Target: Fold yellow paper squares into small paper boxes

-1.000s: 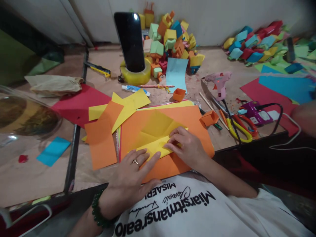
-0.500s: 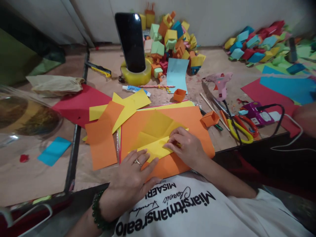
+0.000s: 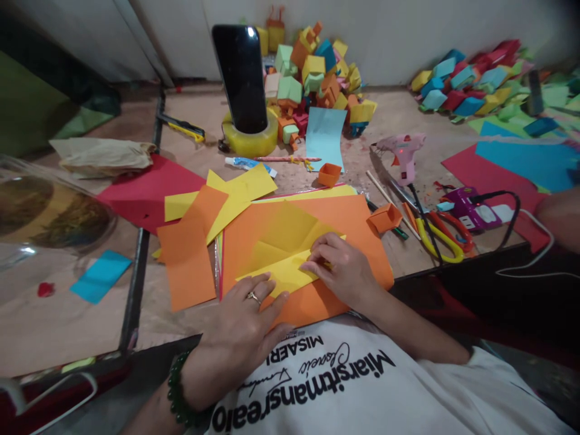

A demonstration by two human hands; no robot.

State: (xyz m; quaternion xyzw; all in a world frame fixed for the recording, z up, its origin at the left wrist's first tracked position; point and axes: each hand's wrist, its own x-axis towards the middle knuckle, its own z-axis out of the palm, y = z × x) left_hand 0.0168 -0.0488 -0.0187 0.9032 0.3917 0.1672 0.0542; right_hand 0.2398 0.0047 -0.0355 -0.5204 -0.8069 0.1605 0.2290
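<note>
A creased yellow paper (image 3: pixel 290 226) lies on a stack of coloured sheets topped by an orange sheet (image 3: pixel 240 226). Its near edge is folded over into a flat strip. My left hand (image 3: pixel 247 314), with a ring and a green bead bracelet, rests flat on the left end of that strip, fingers spread. At the strip's right part, my right hand (image 3: pixel 338 266) has its fingers curled and pinched together on the folded edge. The fingertips partly hide the paper there. Two small orange paper boxes, one at the back (image 3: pixel 329 174) and one at the right (image 3: pixel 385 218), are close by.
A phone (image 3: pixel 240 78) leans in a tape roll (image 3: pixel 250 142). Behind are piles of folded paper boxes (image 3: pixel 290 90). To the right are a pink glue gun (image 3: pixel 403 154), yellow-handled scissors (image 3: pixel 437 244) and a purple power adapter (image 3: pixel 469 205). Orange cut paper (image 3: pixel 188 266) lies left.
Almost nothing differs. Both hands stay on the folded yellow paper in nearly the same place, and the view has shifted very slightly.
</note>
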